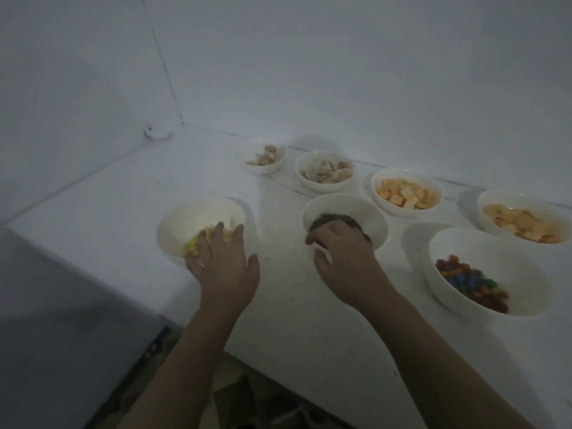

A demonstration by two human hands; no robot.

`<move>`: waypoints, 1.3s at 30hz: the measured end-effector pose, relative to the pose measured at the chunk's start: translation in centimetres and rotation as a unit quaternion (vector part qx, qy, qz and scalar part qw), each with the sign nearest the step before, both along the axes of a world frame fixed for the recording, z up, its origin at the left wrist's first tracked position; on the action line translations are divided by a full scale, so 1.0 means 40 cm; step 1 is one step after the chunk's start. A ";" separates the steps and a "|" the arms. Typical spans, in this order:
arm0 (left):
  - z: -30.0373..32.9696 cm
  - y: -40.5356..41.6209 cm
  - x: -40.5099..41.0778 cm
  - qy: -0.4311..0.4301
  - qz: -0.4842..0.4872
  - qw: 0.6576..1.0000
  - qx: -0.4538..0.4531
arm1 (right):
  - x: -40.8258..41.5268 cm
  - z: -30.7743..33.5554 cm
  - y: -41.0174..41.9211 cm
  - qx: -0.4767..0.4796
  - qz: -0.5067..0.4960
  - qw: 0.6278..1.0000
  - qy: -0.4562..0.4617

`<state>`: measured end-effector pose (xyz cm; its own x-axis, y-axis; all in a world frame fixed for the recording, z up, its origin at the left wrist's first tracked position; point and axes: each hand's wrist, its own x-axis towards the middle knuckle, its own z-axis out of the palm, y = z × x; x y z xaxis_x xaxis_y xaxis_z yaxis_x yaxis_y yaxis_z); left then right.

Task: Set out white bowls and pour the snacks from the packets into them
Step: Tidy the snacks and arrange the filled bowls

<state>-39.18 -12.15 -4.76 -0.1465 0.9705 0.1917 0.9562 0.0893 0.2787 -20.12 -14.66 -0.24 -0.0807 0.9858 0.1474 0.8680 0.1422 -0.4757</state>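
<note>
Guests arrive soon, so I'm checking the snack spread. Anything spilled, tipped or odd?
Nothing looks spilled or tipped. The one oddity: the left hand rests on the yellow snacks in one white bowl, while the right hand grips the dark-snack bowl at its rim.

No readable text, labels, brands or numbers anywhere; frame is dim and blurry.
</note>
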 end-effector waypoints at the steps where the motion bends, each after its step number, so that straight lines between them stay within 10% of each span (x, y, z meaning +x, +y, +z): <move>1: -0.013 0.009 -0.025 0.001 0.008 1.000 -0.001 | -0.017 -0.001 0.011 -0.004 0.001 1.000 -0.007; 18: -0.044 0.266 -0.170 0.004 -0.227 0.974 0.023 | -0.180 -0.083 0.154 -0.076 -0.234 0.961 -0.124; 39: -0.078 0.376 -0.153 -0.045 -0.373 0.924 0.063 | -0.157 -0.117 0.155 0.055 -0.260 0.961 -0.081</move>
